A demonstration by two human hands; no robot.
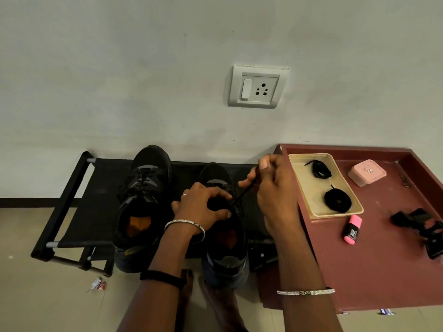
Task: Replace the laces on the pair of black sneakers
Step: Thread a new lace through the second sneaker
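Two black sneakers stand on a low black rack (79, 188). The left sneaker (141, 202) is laced. My left hand (201, 207) grips the tongue area of the right sneaker (225, 250), fingers curled around it. A black lace (242, 195) runs taut from that shoe up to my right hand (275, 185), which pinches it above and to the right of the shoe. A cream tray (302, 178) on the red table holds a loose black lace bundle (320, 169) and a coiled black lace (337, 199).
The dark red table (388, 271) at the right carries a pink box (366, 172), a pink highlighter (352, 229) and a black device (424, 226). A wall socket (257, 87) is on the grey wall. Small wrappers (98, 285) lie on the floor.
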